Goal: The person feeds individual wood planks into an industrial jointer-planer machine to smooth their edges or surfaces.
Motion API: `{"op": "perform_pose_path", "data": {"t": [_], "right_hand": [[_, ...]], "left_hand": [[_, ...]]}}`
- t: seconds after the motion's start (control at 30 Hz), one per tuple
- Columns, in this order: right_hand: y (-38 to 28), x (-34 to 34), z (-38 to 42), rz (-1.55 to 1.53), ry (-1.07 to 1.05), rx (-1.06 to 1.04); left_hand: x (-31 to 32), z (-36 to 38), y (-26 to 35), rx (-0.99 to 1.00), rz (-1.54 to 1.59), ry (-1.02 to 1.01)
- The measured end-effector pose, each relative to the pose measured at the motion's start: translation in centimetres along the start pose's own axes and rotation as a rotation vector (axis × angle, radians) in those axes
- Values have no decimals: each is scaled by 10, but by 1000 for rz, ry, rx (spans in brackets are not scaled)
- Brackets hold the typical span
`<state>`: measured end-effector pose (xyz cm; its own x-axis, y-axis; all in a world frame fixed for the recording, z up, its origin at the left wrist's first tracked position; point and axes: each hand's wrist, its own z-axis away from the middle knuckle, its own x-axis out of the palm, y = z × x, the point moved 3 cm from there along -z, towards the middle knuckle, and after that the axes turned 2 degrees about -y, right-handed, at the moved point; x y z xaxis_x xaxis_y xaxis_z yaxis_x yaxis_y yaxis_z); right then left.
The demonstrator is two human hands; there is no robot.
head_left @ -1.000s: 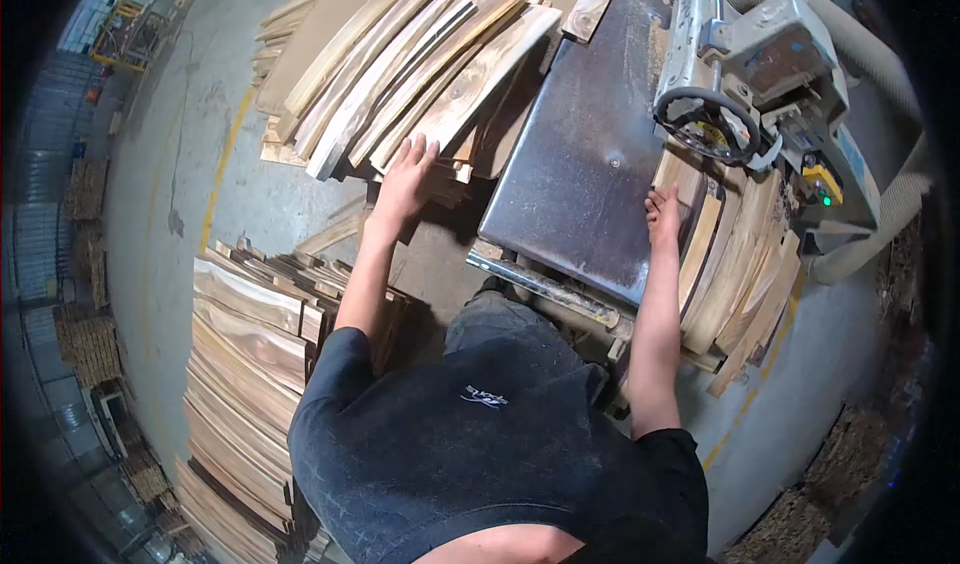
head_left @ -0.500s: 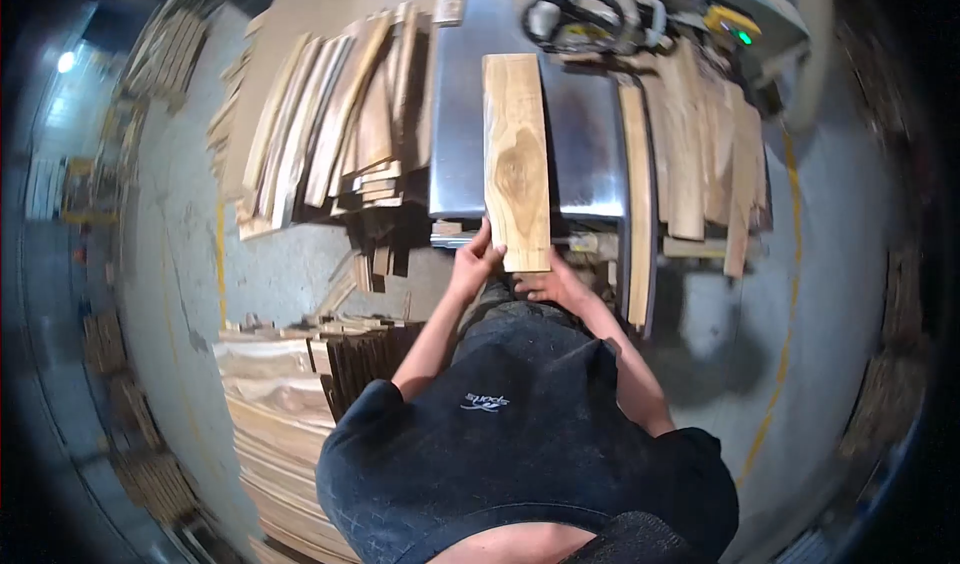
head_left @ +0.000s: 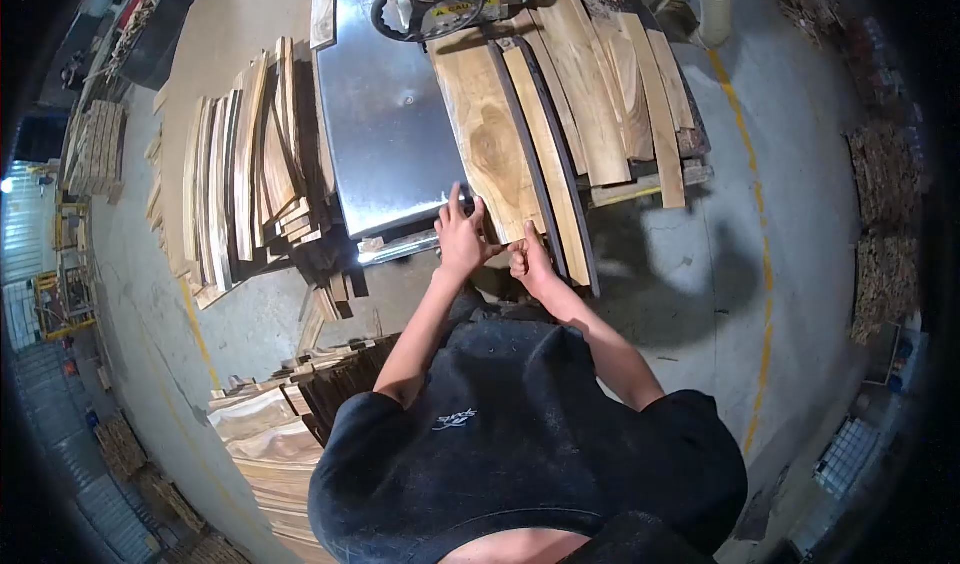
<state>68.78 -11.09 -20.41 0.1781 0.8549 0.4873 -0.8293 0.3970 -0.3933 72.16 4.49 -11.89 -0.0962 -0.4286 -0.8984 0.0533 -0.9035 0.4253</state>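
A long wooden board with a dark knot lies on the shiny metal machine table, its right side along a pale wooden strip with a dark edge. My left hand is at the board's near left corner, fingers spread, fingertips against the left edge and thumb toward the near end. At the near end, my right hand has curled fingers and its thumb up against the board. The undersides of its fingers are partly hidden. The board's far end reaches beneath the machine head with a black handwheel.
Narrow wood strips are piled left of the table. More boards lie to the right. A stack of planks stands at my lower left. Yellow lines mark the concrete floor, and a pale hose hangs at the upper right.
The board has shifted right against the strip and forward, its far end now beneath the machine head. My right hand has come up to its near end. The camera view has turned and moved.
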Motion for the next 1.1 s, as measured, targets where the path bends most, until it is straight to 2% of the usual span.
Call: {"op": "perform_pose_path", "data": {"t": [0.03, 0.1, 0.17, 0.43, 0.5, 0.53, 0.57, 0.63, 0.7, 0.77, 0.83, 0.9, 1.0, 1.03, 1.1], "right_hand": [[-6, 5, -5, -34, 7, -3], [-16, 15, -11, -16, 28, -23], [-31, 23, -20, 101, 130, -61], [-88, 63, -74, -158, 202, 33], [-110, 67, -102, -176, 196, 6], [-114, 72, -106, -175, 222, 14], [-117, 78, -107, -128, 206, -33], [-131, 90, -119, -106, 256, -74], [-142, 102, -126, -102, 303, -99], [-151, 110, -135, -93, 346, -98], [-161, 116, -147, -91, 356, -127], [-170, 121, -157, -52, 345, -141], [-190, 134, -166, -38, 361, -154], [-194, 140, -171, -32, 375, -141], [-205, 140, -190, -8, 359, -141]], "left_hand": [[-2, -11, -5, -8, 3, 3], [-3, -33, -18, 209, -80, -29], [1, -51, -30, 202, 1, -61], [-19, -127, -66, 291, 241, -13], [-39, -160, -72, 345, 176, -48], [-43, -170, -83, 428, 224, 4], [-48, -188, -98, 453, 341, -19], [-98, -263, -146, 183, 786, -415], [-133, -330, -187, 259, 400, -12], [-153, -383, -234, 238, 65, 530], [-155, -430, -287, -48, -76, 597], [-174, -426, -293, -196, -155, 424], [-145, -429, -302, -222, -245, 417], [-143, -410, -288, -200, -262, 530], [-138, -379, -275, -170, -240, 538]]}}
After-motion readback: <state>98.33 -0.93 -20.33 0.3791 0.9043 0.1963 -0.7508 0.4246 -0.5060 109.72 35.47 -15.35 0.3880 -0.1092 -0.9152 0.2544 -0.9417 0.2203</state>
